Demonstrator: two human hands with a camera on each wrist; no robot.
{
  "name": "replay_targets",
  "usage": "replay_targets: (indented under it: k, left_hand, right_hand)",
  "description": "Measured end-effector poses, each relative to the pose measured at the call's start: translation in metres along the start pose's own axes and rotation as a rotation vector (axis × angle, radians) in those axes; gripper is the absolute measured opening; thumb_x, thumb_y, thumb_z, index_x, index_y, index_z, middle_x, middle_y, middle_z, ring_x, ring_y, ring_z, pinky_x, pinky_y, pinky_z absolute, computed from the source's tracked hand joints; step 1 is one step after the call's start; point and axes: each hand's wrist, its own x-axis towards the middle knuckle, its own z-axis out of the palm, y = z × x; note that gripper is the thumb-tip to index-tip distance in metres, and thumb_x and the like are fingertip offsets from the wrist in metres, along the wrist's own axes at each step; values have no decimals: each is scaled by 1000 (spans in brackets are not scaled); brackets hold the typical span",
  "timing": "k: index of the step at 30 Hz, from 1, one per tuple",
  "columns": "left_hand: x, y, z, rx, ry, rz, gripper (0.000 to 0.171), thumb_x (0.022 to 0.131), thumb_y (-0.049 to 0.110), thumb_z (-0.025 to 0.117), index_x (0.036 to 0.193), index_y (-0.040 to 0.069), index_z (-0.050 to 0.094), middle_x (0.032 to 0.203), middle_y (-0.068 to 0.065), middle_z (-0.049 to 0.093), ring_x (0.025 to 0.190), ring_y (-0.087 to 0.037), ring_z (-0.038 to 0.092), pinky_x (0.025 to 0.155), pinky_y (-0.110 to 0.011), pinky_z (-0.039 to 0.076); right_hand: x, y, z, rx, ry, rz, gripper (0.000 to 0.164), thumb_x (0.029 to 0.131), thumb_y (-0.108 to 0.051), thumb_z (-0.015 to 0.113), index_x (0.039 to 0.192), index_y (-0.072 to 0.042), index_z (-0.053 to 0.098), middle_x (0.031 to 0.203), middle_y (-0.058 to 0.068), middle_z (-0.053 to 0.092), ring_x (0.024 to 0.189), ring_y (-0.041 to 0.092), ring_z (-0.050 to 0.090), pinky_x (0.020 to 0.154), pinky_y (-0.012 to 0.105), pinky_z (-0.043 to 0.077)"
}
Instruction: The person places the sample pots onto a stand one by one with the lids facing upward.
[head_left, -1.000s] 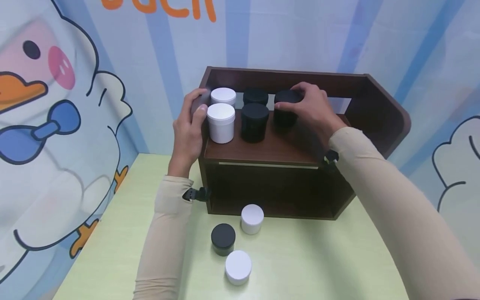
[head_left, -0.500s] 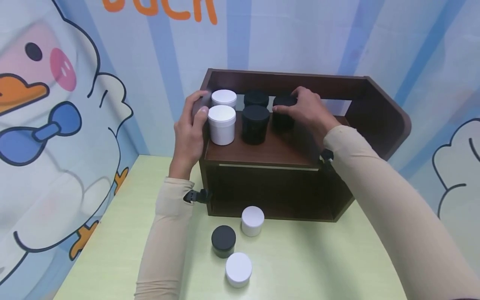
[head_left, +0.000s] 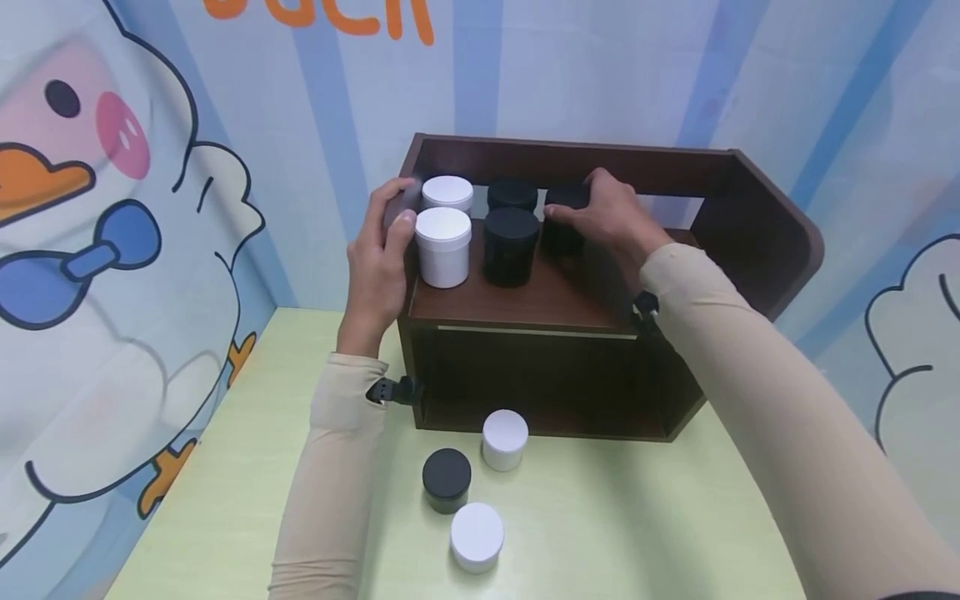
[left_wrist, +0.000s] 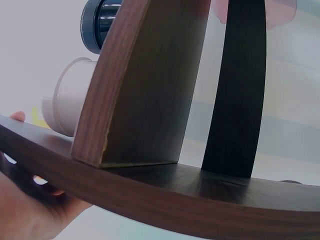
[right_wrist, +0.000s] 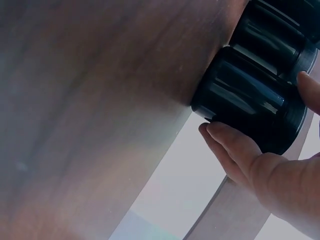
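Note:
My right hand (head_left: 617,215) holds a black jar (head_left: 564,233) at the back of the upper board of a dark brown wooden shelf (head_left: 540,308). In the right wrist view, its thumb and fingers lie around that jar (right_wrist: 245,100), which stands on the board beside another black one. My left hand (head_left: 377,267) grips the shelf's left side panel (left_wrist: 165,200), thumb toward the front. Close to that thumb, two white jars (head_left: 442,250) stand one behind the other. To their right are two more black jars (head_left: 510,250), also front and back.
On the pale green table (head_left: 600,517) before the shelf stand a white jar (head_left: 505,439), a small black jar (head_left: 447,479) and another white jar (head_left: 477,536). The lower compartment (head_left: 540,379) is dark. A patterned curtain (head_left: 600,67) hangs behind.
My right hand has shifted the black jar slightly left and back, nearer to the rear black jar. The left hand stays on the side panel.

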Motion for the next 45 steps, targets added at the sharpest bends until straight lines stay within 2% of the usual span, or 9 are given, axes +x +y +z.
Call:
replay_targets:
  k: [6, 13, 20, 24, 29, 33, 39, 45]
  left_hand:
    - [0, 0, 1, 3, 0, 5, 49, 96, 52, 41, 141, 36, 49, 152, 2, 51, 133, -25, 53, 110, -55, 41]
    - [-1, 0, -1, 12, 1, -10, 48, 96, 52, 40, 141, 36, 49, 152, 0, 51, 133, -25, 52, 110, -55, 40]
    - [-2, 0, -2, 11, -2, -10, 48, 97, 51, 40, 141, 36, 48, 152, 0, 50, 133, -25, 52, 110, -56, 40]
    - [-1, 0, -2, 6, 0, -10, 48, 97, 51, 40, 141, 36, 48, 152, 0, 50, 132, -25, 52, 110, -56, 41]
    - [0, 0, -1, 3, -5, -21, 47, 97, 51, 40, 141, 37, 48, 152, 0, 50, 132, -25, 52, 110, -55, 41]
    - [0, 1, 0, 7, -2, -27, 48, 97, 51, 40, 141, 36, 48, 152, 0, 50, 132, -25, 52, 110, -55, 41]
    - [0, 2, 0, 4, -3, -21, 49, 96, 52, 40, 141, 35, 48, 152, 0, 49, 132, -25, 52, 110, -55, 41]
    - [0, 1, 0, 2, -3, -19, 49, 95, 52, 40, 141, 36, 49, 152, -2, 50, 132, -25, 52, 110, -55, 41]
  right_hand:
    - [1, 1, 1, -7, 9, 16, 91, 94, -49, 63, 156, -2, 18, 155, 22, 37, 133, 35, 43, 119, 51, 35]
    - [-3, 2, -2, -27, 6, 33, 103, 89, -60, 64, 158, -3, 12, 162, 21, 28, 140, 36, 41, 120, 53, 32]
    - [-17, 1, -13, -43, 25, 49, 102, 88, -65, 60, 159, -8, 14, 165, 17, 26, 144, 35, 39, 119, 56, 32]
    - [-27, 0, -23, -80, 40, 29, 97, 89, -66, 57, 157, -7, 20, 162, 18, 31, 140, 35, 42, 116, 57, 36]
    - [-41, 0, -32, -133, 55, -21, 87, 94, -60, 53, 154, -3, 27, 152, 23, 42, 131, 36, 47, 112, 57, 41]
    - [-54, 1, -36, -146, 68, -65, 82, 95, -58, 53, 153, -4, 31, 144, 22, 50, 126, 36, 51, 108, 57, 43]
    - [-79, 5, -38, -103, 89, -114, 80, 93, -60, 53, 153, -11, 34, 144, 19, 53, 128, 38, 54, 108, 61, 43]
    - [-106, 10, -32, -50, 75, -192, 74, 92, -60, 57, 149, -15, 39, 138, 13, 60, 124, 33, 60, 104, 61, 45]
